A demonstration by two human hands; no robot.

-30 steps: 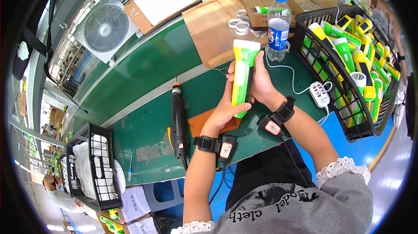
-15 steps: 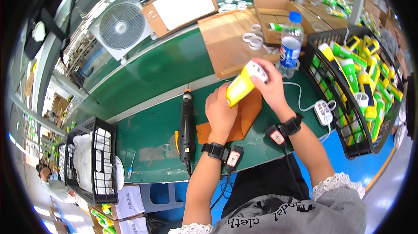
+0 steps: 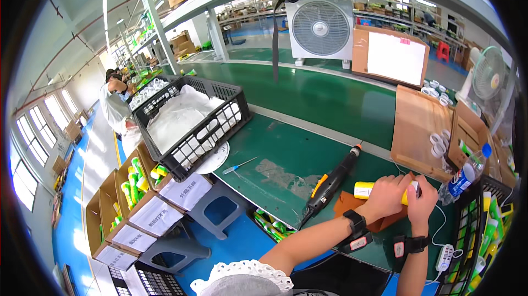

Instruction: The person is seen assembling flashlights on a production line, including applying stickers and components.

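Both hands grip a yellow flashlight (image 3: 363, 189), held nearly level above the right part of the green workbench. My left hand (image 3: 386, 192) is wrapped round its middle, with the flashlight's end sticking out to the left. My right hand (image 3: 422, 201) closes round the other end, and its fingers hide much of that end. Beneath the hands lies an orange-brown sheet (image 3: 346, 203), partly covered by my left arm. A black electric screwdriver (image 3: 334, 179) rests on the bench to the left of the hands, its tip toward the back.
A black crate (image 3: 242, 108) with white sheeting stands at the bench's left. At right are a bottle (image 3: 459, 181), a power strip (image 3: 444, 258) and a crate of flashlights (image 3: 467, 235). A small screwdriver (image 3: 231, 169) lies on the bench (image 3: 258, 139). Labelled cartons (image 3: 157, 216) stand lower left.
The view has swung left, bringing the left crate and cartons further in. The flashlight has gone from tilted up to nearly level, and my left hand now wraps its middle.
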